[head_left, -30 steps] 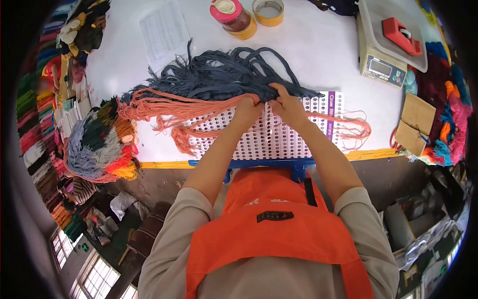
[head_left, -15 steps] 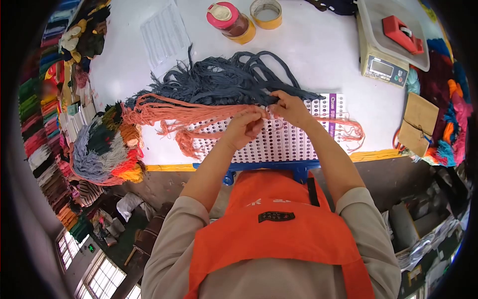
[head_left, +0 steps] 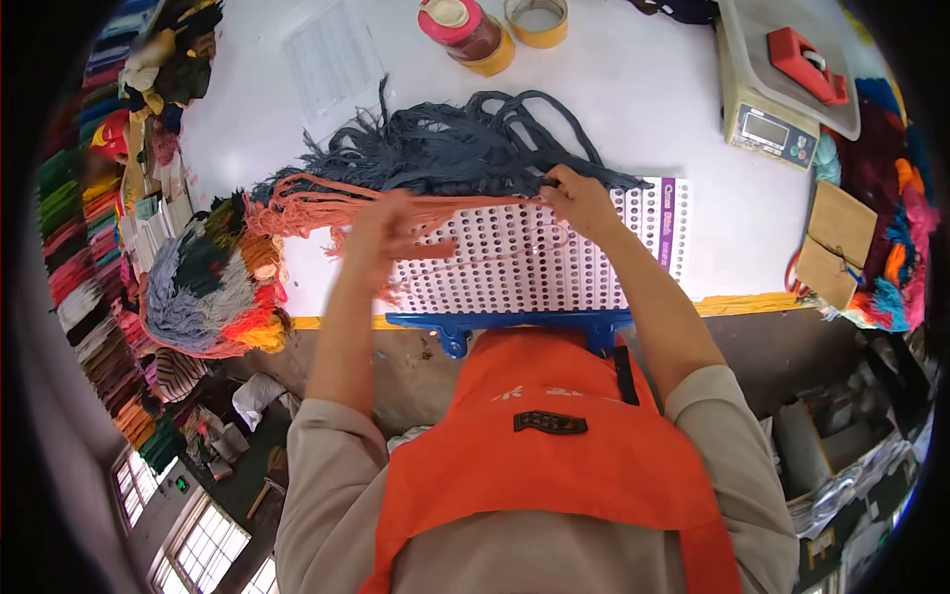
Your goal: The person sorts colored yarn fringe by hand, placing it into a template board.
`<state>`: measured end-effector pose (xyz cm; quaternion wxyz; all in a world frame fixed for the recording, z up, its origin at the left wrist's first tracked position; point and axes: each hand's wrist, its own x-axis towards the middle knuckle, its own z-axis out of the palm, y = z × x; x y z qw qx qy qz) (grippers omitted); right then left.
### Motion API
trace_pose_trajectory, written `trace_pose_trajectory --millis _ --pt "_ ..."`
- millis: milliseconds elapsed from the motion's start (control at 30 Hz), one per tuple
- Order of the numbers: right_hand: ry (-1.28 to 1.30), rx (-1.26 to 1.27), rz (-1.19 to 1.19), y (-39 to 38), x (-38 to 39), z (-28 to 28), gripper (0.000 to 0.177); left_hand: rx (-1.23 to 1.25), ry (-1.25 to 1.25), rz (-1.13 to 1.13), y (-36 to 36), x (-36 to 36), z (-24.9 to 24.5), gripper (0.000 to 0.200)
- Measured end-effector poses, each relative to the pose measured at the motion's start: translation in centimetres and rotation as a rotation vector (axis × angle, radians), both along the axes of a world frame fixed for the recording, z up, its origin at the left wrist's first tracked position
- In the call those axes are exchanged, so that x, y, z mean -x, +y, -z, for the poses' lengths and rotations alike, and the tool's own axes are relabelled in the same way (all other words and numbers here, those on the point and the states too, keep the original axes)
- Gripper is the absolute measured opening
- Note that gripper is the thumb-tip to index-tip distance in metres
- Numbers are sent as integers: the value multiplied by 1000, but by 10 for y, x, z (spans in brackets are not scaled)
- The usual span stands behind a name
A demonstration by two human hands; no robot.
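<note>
A white table point(head_left: 643, 89) fills the view, with shelves of coloured skeins off to the left and a scale point(head_left: 777, 109), a jar point(head_left: 465, 30) and a tape roll point(head_left: 534, 20) along the far edge. Right in front of us lies a punched card point(head_left: 534, 267), held at its near edge by a blue clamp point(head_left: 465, 327). A bundle of orange yarn point(head_left: 317, 203) runs from the left across the top of the card. Dark blue yarn point(head_left: 445, 148) lies just behind it, touching it, and a heap of mixed yarn point(head_left: 213, 287) sits at the left corner.

Our right hand point(head_left: 579, 198) rests at the card's upper edge. Its fingers are drawn together and seem to pinch the orange strands where they meet the dark ones. Our left hand point(head_left: 381, 238) is lifted over the left part of the card and is blurred. The fingers look half curled and a thin strand seems to trail from them, but we cannot tell whether they really grip it.

As we judge it, the work is drawing single strands out of the orange bundle over the card. To do that well we should keep the right pinch firm and low so the rest of the bundle stays put. We should also draw sideways along the strand, not upward, and keep the orange clear of the dark yarn so that nothing tangles. The clamp holds the card, so neither hand needs to steady it.
</note>
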<state>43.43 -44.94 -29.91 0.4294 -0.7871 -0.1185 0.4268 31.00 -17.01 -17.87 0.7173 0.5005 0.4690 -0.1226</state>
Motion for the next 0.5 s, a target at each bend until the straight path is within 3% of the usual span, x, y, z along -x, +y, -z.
trace_pose_trajectory --millis 33,167,200,267,367,500 --pt "-24 1 1 0 1 2 27 115 -78 -47 33 9 -18 20" --pt "-90 0 14 1 6 0 27 8 -279 -463 124 48 -79 11" --pt "-95 1 14 1 8 -2 27 -102 -418 -404 131 59 -91 15" --pt "-229 39 12 3 15 -4 30 -401 -326 -471 150 81 -109 23" --pt "-500 -42 -14 3 44 -5 30 -437 -358 -472 138 112 -126 27" --pt "-770 -45 -499 12 79 -17 24 -339 -478 -508 142 164 -129 19"
